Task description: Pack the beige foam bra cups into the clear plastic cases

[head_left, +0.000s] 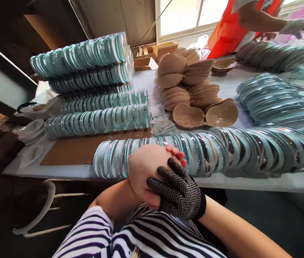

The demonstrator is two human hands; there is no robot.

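A beige adhesive bra cup is between my two hands, close to my body at the table's front edge. My left hand is bare and supports the cup from beneath; only some fingertips show past its edge, and the palm is hidden. My right hand, in a black glove with white dots, lies over the cup with its fingers curved onto it. Just behind them runs a long row of clear plastic cases standing on edge. Beige bra cups are stacked beyond that row.
Stacked rows of clear cases fill the left of the table, near a flat cardboard sheet. More clear cases lean at the right. Across the table a co-worker's gloved hand reaches out. A chair stands at lower left.
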